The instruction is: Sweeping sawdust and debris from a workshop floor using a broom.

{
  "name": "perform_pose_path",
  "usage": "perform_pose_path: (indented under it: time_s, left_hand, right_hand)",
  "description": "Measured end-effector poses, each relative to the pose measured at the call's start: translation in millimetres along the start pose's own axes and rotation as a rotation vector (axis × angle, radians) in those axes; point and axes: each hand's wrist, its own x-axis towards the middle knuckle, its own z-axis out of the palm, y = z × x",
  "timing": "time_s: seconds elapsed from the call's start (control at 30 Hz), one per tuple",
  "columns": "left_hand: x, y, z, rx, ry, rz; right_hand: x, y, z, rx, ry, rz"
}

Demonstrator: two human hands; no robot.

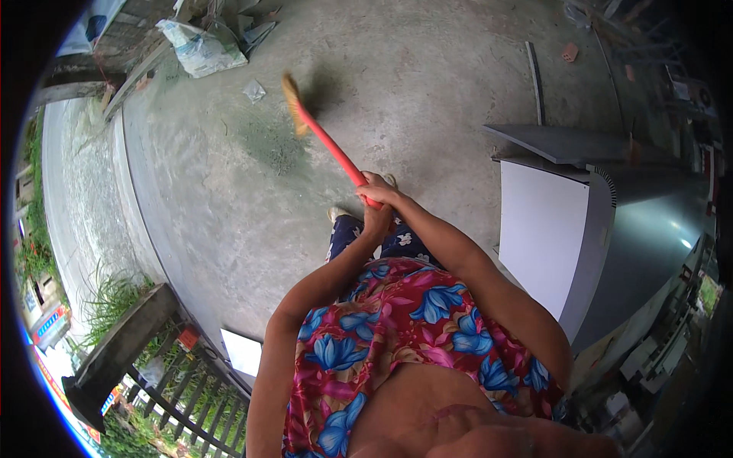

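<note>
A broom with a red handle slants away from me toward the far left. Its yellowish bristle head is on or just over the concrete floor; I cannot tell which. My right hand is closed round the handle near its upper end. Just below it, closer to my body, my left hand is also wrapped round the handle, its fingers partly hidden. A greenish dark patch marks the floor beside the bristles. A small clear plastic scrap lies left of the broom head.
A white sack slumps at the far left. On the right stand large white panels under a dark board, with a long strip and a brick beyond. A railing borders the near left.
</note>
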Motion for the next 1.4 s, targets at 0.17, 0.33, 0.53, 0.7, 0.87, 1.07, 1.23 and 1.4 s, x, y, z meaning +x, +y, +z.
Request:
perform_pose_path:
  time_s: [0.17, 0.33, 0.53, 0.7, 0.87, 1.07, 1.23, 1.4]
  left_hand:
    - [-26.5, 7.3, 33.7, 0.214, -0.256, 0.141]
    - [13.6, 32.4, 62.6, 0.296, -0.545, 0.044]
    - [37.0, 120.7, 108.1, 0.474, -0.584, -0.069]
    - [34.2, 104.3, 90.9, 0.325, -0.480, -0.271]
    - [28.9, 112.4, 97.5, 0.308, -0.458, -0.162]
    - [21.3, 97.4, 102.8, 0.531, -0.501, 0.059]
    - [21.7, 192.5, 159.7, 0.750, -0.744, 0.257]
    - [36.7, 214.1, 271.2, 0.963, -0.876, 0.196]
  right_hand:
    - [-37.6, 22.6, -46.0, -0.132, 0.315, -0.266]
    - [-42.1, 9.8, -102.0, -0.135, 0.842, -0.093]
    - [-25.3, -35.8, -161.8, 0.277, 0.925, 0.154]
    - [-5.7, -38.8, -138.6, -0.138, 0.447, 0.295]
    - [4.0, -54.0, -136.1, -0.137, 0.342, 0.118]
    - [-39.5, -66.7, -133.0, -0.038, 0.523, -0.262]
    - [-49.8, -138.7, -200.4, 0.462, 0.779, -0.362]
    - [-66.7, -105.8, -309.7, 0.561, 1.224, -0.312]
